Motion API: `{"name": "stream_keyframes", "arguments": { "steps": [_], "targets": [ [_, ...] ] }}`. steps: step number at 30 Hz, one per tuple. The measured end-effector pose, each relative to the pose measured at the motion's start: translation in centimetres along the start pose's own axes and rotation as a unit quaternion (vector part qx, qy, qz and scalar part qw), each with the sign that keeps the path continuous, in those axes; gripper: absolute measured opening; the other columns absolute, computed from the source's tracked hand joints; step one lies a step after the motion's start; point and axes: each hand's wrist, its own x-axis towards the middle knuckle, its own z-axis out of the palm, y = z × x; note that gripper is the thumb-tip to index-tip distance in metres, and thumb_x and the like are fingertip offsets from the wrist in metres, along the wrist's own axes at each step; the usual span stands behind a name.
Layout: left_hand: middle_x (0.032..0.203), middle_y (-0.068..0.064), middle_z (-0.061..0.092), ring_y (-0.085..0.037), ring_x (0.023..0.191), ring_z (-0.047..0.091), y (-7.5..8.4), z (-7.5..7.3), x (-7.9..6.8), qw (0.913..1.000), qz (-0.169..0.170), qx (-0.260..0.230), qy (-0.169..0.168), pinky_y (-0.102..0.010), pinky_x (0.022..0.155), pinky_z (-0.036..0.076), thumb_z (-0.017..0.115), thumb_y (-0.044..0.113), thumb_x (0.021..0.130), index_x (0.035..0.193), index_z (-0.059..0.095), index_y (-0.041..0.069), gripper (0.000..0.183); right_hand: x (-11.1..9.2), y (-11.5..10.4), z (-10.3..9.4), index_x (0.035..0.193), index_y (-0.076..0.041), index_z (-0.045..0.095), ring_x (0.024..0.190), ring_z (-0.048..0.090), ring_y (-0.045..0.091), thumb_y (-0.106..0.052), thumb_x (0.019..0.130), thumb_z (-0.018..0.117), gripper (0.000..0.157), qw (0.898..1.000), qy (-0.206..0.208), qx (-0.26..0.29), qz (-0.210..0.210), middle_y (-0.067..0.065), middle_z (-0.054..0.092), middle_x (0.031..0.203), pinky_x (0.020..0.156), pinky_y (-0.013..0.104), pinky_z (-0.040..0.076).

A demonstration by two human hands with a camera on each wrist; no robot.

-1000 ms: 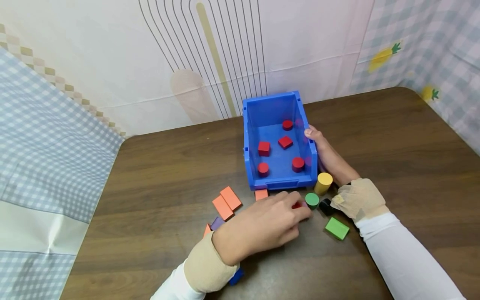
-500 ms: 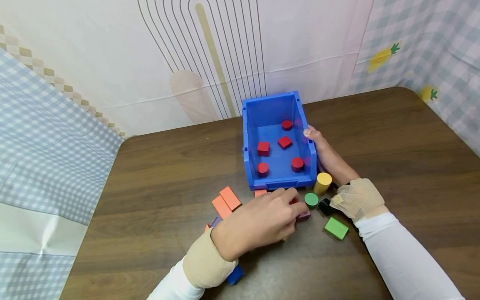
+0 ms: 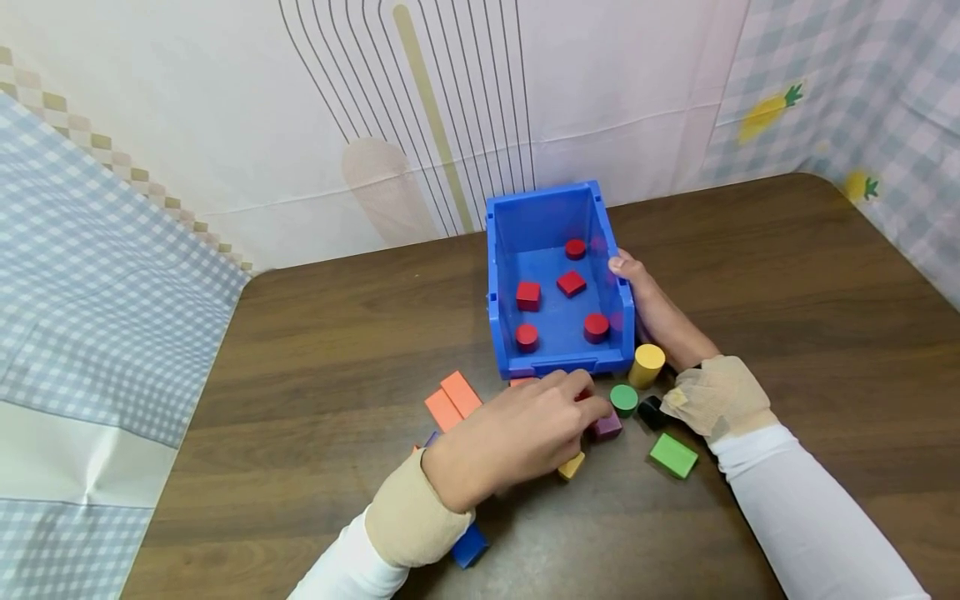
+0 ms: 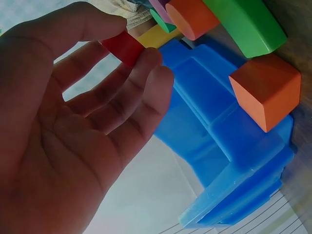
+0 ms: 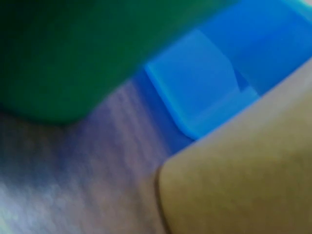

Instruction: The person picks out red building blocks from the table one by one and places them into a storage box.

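Observation:
My left hand (image 3: 517, 437) pinches a small red block (image 4: 124, 48) between thumb and fingertips, just in front of the blue bin (image 3: 562, 365). In the head view the fingers mostly cover that block. My right hand (image 3: 656, 304) holds the bin by its right wall, thumb over the rim. Several red blocks, among them a red cube (image 3: 528, 297) and a red cylinder (image 3: 596, 327), lie spread on the bin's floor. A purple block (image 3: 607, 426) lies right beside the left fingertips, and a yellow-orange block (image 3: 572, 466) shows below that hand.
A yellow cylinder (image 3: 647, 366) stands between the bin and my right wrist, near a green cylinder (image 3: 623, 400). A light green block (image 3: 673, 456) lies farther forward. Left of the left hand are orange blocks (image 3: 453, 400); a blue block (image 3: 469, 546) lies by its wrist.
My left hand has drawn slightly back and left, lifting the red block; the purple and yellow-orange blocks now show more. My right hand and the bin have stayed put.

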Motion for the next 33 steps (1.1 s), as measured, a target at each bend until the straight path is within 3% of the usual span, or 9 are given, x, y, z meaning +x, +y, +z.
{"name": "stream_keyframes", "arguments": {
  "steps": [9, 19, 27, 33],
  "targets": [
    [0.109, -0.001, 0.066, -0.011, 0.098, 0.063, -0.4, -0.2, 0.0, 0.9999, -0.015, -0.005, -0.002, -0.021, 0.082, 0.057, 0.067, 0.016, 0.101, 0.130, 0.073, 0.018, 0.031, 0.2, 0.3, 0.0, 0.170, -0.033, 0.006, 0.152, 0.027, 0.038, -0.068, 0.099, 0.040, 0.086, 0.999, -0.006, 0.011, -0.032, 0.010, 0.018, 0.172, 0.122, 0.068, 0.021],
    [0.101, 0.002, 0.064, -0.009, 0.088, 0.061, -1.2, -0.5, -0.4, 0.9982, -0.012, 0.039, 0.043, -0.022, 0.070, 0.054, 0.069, 0.017, 0.098, 0.125, 0.075, 0.019, 0.028, 0.3, 0.2, 0.0, 0.170, -0.034, 0.007, 0.152, 0.029, 0.038, -0.067, 0.100, 0.039, 0.084, 1.000, -0.012, 0.007, -0.027, 0.009, 0.020, 0.172, 0.122, 0.068, 0.023],
    [0.103, 0.001, 0.064, -0.009, 0.087, 0.060, -1.7, -0.4, -0.2, 0.9990, -0.020, 0.028, 0.028, -0.021, 0.070, 0.052, 0.066, 0.015, 0.099, 0.131, 0.072, 0.018, 0.032, 0.0, 0.3, -0.1, 0.169, -0.034, 0.007, 0.151, 0.029, 0.038, -0.069, 0.099, 0.038, 0.084, 1.000, -0.003, 0.004, -0.010, 0.009, 0.020, 0.171, 0.122, 0.068, 0.024],
    [0.103, 0.001, 0.063, -0.010, 0.086, 0.060, -1.8, -0.5, -0.1, 0.9987, -0.033, 0.032, 0.020, -0.022, 0.068, 0.052, 0.066, 0.015, 0.099, 0.132, 0.071, 0.017, 0.033, 0.2, 0.3, -0.1, 0.169, -0.033, 0.007, 0.151, 0.029, 0.039, -0.065, 0.100, 0.037, 0.082, 1.000, -0.004, 0.005, -0.021, 0.010, 0.020, 0.171, 0.121, 0.068, 0.024]
  ]
}}
